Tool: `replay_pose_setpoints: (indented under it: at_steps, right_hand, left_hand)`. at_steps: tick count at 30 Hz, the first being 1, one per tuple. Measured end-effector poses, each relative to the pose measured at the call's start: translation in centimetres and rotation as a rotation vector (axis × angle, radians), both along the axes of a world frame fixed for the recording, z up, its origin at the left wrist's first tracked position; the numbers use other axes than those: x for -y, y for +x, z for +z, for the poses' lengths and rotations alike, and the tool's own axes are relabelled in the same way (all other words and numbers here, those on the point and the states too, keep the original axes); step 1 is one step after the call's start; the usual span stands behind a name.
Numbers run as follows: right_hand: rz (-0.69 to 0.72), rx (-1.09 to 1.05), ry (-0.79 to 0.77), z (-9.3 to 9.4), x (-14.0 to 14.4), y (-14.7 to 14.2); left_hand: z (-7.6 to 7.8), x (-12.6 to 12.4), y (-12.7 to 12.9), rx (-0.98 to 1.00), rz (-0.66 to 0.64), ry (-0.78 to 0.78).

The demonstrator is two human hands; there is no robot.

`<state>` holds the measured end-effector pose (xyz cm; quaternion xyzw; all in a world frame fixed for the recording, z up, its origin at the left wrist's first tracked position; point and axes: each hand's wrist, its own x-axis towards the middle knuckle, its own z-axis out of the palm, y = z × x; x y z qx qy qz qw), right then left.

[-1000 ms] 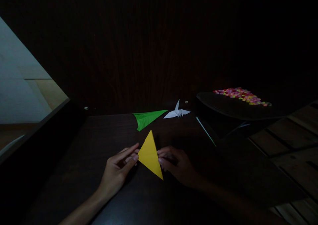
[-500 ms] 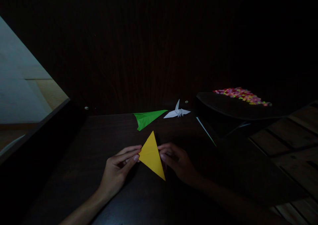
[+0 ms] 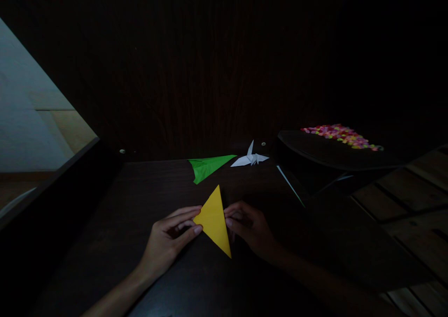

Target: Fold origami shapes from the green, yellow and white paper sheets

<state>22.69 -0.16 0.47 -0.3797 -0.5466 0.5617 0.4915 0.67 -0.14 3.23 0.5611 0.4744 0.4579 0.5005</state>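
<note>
A yellow sheet of paper (image 3: 214, 220), folded into a triangle, is between my two hands, its long edge to the right. My left hand (image 3: 167, 237) grips its left corner, with the thumb and fingers at the two slanted edges. At the middle of the long edge, my right hand (image 3: 250, 227) pinches the paper between thumb and forefinger. Behind it lie a green folded paper (image 3: 210, 167) and a white origami crane (image 3: 250, 159) with one wing or tip pointing up.
Dark wooden tabletop (image 3: 150, 186) with a tall panel (image 3: 196, 74) at its back and a raised side board (image 3: 52, 177) on the left. A thin pale strip (image 3: 290, 185) lies right. Many small colourful pieces (image 3: 343, 136) sit on a dark curved shelf (image 3: 315, 154).
The yellow paper has turned slightly, its top corner shifting right and its bottom corner left. My left thumb and fingers have spread further apart at its left corner.
</note>
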Motion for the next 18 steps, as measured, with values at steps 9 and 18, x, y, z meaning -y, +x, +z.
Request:
replay_pose_setpoints:
  at_steps: [9,18]
  right_hand:
    - [-0.009,0.036,0.078,-0.7,0.2,-0.1]
    - [0.029,0.111,0.219,-0.4,0.2,0.1]
  left_hand:
    - [-1.1,-0.3,-0.4,0.014,-0.049,0.103]
    - [-1.2,0.0,-0.3,0.014,-0.116,0.103]
